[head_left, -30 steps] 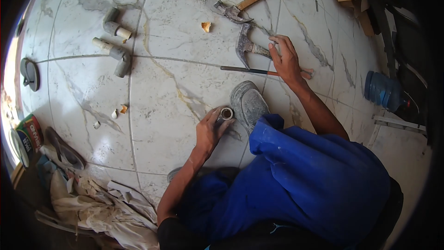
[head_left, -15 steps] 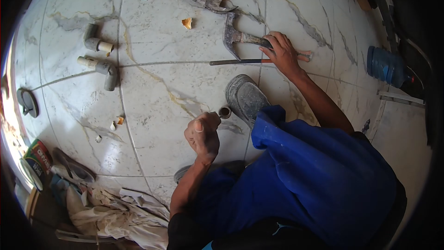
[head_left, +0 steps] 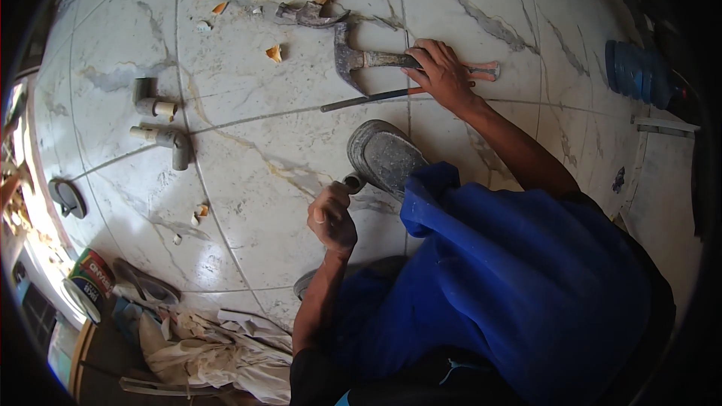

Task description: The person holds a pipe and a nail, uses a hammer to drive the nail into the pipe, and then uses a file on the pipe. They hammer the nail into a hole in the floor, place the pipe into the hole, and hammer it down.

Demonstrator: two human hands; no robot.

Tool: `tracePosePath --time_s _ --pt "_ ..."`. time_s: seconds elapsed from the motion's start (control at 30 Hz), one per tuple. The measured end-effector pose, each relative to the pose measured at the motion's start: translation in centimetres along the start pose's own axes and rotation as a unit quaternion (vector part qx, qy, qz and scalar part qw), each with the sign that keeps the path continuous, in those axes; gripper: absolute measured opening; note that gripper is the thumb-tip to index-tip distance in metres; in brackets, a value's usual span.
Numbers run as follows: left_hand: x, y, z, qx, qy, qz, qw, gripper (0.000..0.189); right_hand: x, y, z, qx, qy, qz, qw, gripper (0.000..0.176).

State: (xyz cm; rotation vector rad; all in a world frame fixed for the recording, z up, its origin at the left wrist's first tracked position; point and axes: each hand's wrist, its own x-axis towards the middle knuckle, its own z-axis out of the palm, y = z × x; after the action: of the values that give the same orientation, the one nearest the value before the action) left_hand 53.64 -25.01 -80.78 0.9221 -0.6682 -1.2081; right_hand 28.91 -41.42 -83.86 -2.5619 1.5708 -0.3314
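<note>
My left hand [head_left: 332, 218] is closed around a grey pipe fitting [head_left: 353, 180]. The fitting's round open end shows beside the toe of my grey shoe [head_left: 380, 152], and the rest is hidden in the fist. On the tiled floor, my right hand [head_left: 442, 75] has its fingers over the handle of a claw hammer [head_left: 347, 58]. The hammer lies on its side, its head to the left and its worn reddish grip end sticking out past the hand. Just below it lies a thin dark rod [head_left: 362, 101] with an orange-red section, partly under the right hand.
Another hammer [head_left: 310, 14] with a wooden handle lies farther off. Two grey pipe elbows [head_left: 143, 91] with cream stubs rest at the left. Orange-and-white shards [head_left: 274, 53] are scattered about. A sandal [head_left: 68, 198], crumpled sacking [head_left: 218, 353] and a blue bottle [head_left: 639, 74] lie around the edges.
The view has shifted, so the hammers and rod appear farther left. My left hand has turned slightly, tilting the fitting's open end. The right hand stays on the hammer handle.
</note>
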Motion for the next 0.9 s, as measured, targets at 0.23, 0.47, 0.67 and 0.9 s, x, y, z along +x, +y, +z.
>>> tracePosePath --time_s 0.23,0.47,0.67,0.9 --pt "-0.4 -0.6 0.1 0.185 -0.203 0.166 0.947 0.048 -0.1 0.1 -0.2 0.031 -0.022 0.015 0.999 0.034" --pt "2.2 -2.4 0.6 0.255 -0.135 0.206 0.935 0.038 0.4 -1.3 -3.1 0.062 -0.047 0.000 0.997 0.031" --pt "2.2 -3.5 -0.9 0.252 -0.116 0.147 0.949 0.042 0.5 -5.1 -9.6 0.175 -0.143 0.035 0.973 0.031" --pt "0.7 -3.6 -0.4 0.005 0.041 -0.154 0.987 0.046 0.1 -7.7 -15.0 0.413 -0.251 0.204 0.851 0.040"
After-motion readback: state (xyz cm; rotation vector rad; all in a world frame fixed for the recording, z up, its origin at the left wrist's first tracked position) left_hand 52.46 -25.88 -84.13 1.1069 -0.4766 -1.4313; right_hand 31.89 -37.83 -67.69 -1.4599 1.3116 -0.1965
